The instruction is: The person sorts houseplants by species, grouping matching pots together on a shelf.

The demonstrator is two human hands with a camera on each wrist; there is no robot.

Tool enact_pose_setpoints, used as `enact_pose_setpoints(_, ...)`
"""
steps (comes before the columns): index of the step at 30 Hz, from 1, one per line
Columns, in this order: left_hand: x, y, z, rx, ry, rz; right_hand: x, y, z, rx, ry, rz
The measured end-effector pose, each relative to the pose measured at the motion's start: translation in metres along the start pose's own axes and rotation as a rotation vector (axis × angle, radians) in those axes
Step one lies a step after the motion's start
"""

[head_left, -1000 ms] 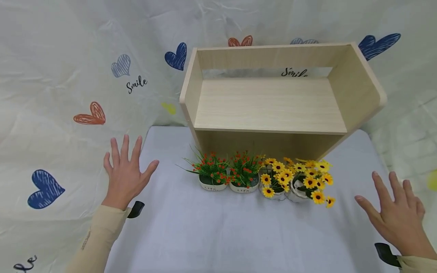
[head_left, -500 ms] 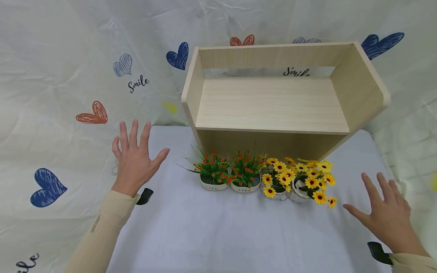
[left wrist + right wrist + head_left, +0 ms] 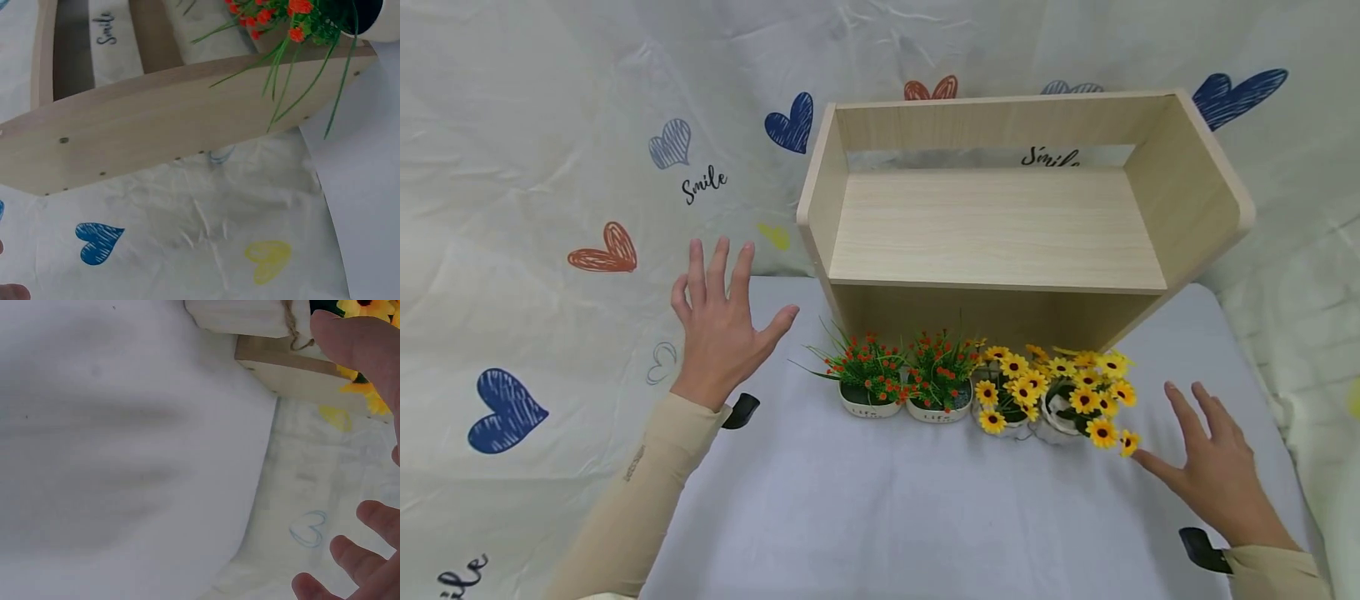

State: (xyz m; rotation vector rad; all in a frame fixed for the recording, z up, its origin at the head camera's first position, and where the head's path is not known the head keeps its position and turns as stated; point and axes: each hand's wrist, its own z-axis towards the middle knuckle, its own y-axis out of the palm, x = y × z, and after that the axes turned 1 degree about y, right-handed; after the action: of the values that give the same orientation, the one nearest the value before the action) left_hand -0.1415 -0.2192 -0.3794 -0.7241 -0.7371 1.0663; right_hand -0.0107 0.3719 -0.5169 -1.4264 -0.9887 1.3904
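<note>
Four small potted plants would be miscounted at a glance, so several stand in a row: two red-flowered plants (image 3: 865, 375) (image 3: 940, 379) in white oval pots at left, and yellow sunflower plants (image 3: 1011, 387) (image 3: 1086, 400) in pale wrapped pots at right. My left hand (image 3: 718, 333) hovers left of the row, fingers spread, holding nothing. My right hand (image 3: 1213, 471) is spread beside the rightmost sunflowers, its thumb tip close to a bloom; whether it touches I cannot tell.
Behind the pots stands a pale wooden two-tier shelf (image 3: 1000, 229) with side walls and a gap at its back. A white cloth covers the table (image 3: 887, 517). A backdrop sheet (image 3: 512, 317) printed with hearts hangs behind.
My left hand has moved up and to the right, towards the shelf. My right hand has moved left, closer to the sunflowers. The pots and shelf have stayed put.
</note>
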Motion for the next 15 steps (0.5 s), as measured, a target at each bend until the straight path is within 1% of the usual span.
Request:
enact_pose_setpoints(3,0.005,0.004,0.005,0.047,0.025,-0.026,-0.001,0.007,0.000,-0.002,-0.003,0.034)
enact_pose_setpoints(8,0.013,0.008,0.014,0.105,0.068,-0.084,-0.002,0.017,0.001,-0.012,-0.002,0.090)
enact_pose_setpoints(11,0.019,0.011,0.019,0.140,0.114,-0.128,-0.004,0.022,0.001,-0.042,0.023,0.119)
enact_pose_setpoints(15,0.025,0.016,0.024,0.177,0.160,-0.228,-0.008,0.029,0.002,-0.090,0.074,0.152)
